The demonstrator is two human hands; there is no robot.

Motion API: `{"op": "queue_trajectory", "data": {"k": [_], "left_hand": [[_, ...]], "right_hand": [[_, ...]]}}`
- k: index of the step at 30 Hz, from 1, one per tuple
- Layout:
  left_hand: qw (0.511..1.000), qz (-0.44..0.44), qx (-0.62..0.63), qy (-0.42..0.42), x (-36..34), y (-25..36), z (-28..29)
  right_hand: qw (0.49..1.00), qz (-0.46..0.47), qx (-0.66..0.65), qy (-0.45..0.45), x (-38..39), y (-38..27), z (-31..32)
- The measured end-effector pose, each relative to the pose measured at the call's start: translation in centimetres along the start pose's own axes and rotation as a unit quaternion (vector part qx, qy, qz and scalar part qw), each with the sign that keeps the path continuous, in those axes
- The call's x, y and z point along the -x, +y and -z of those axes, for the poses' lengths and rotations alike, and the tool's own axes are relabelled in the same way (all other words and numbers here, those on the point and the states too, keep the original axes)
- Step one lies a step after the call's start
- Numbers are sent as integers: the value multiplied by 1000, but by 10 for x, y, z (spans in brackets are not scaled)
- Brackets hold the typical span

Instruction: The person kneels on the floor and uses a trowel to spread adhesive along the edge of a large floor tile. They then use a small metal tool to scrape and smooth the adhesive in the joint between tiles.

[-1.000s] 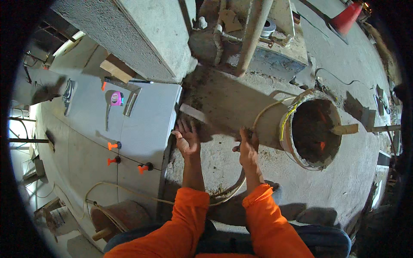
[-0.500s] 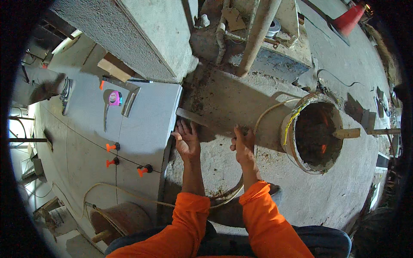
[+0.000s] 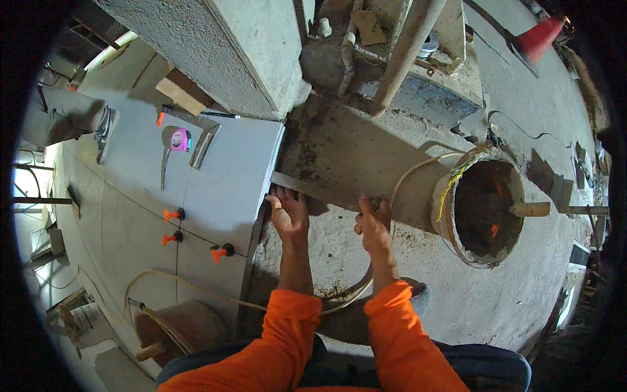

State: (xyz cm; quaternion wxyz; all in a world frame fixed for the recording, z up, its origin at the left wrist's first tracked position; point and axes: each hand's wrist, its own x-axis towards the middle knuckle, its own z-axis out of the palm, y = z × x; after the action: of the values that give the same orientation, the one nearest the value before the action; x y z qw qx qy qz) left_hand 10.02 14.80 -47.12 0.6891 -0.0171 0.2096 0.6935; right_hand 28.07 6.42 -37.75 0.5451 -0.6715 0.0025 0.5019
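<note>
My left hand [image 3: 290, 213] lies palm up by the edge of a large light-grey floor tile [image 3: 245, 157], its fingers stretched out. The fingertips reach a pale flat strip [image 3: 295, 185] that juts from the tile's edge toward the right. My right hand [image 3: 375, 225] is closed above the rough floor, near where that strip fades from sight. Whatever lies within its curled fingers is hidden. On the tiles sit a pink tape measure [image 3: 179, 139], a metal angle piece [image 3: 205, 147] and several orange tile-levelling clips [image 3: 222, 253].
A mortar-caked bucket [image 3: 444, 199] with a wooden handle [image 3: 530, 209] stands right; another bucket [image 3: 186, 330] is at lower left. A hose [image 3: 408, 171] crosses the floor. A concrete pillar [image 3: 261, 52], slanted pole [image 3: 392, 62] and red cone [image 3: 541, 39] stand farther off.
The view has shifted slightly, moving the scene a little to the right. My left fingers appear closer under the strip; my right hand stays closed in about the same place.
</note>
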Motion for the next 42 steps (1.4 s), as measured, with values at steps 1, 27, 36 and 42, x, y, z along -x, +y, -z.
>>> {"op": "queue_trajectory", "data": {"k": [1,27,36,42], "left_hand": [[999,14,43,-9,0,0,-1],[999,2,42,11,6,1,-8],[999,0,-3,-34,2,2,-1],[1000,-15,-3,16,7,1,-7]], "right_hand": [[1000,-2,13,1,-1,0,-1],[1000,17,14,5,-22,4,-7],[999,33,22,10,-23,17,-11],[997,69,1,32,-25,8,-11]]}}
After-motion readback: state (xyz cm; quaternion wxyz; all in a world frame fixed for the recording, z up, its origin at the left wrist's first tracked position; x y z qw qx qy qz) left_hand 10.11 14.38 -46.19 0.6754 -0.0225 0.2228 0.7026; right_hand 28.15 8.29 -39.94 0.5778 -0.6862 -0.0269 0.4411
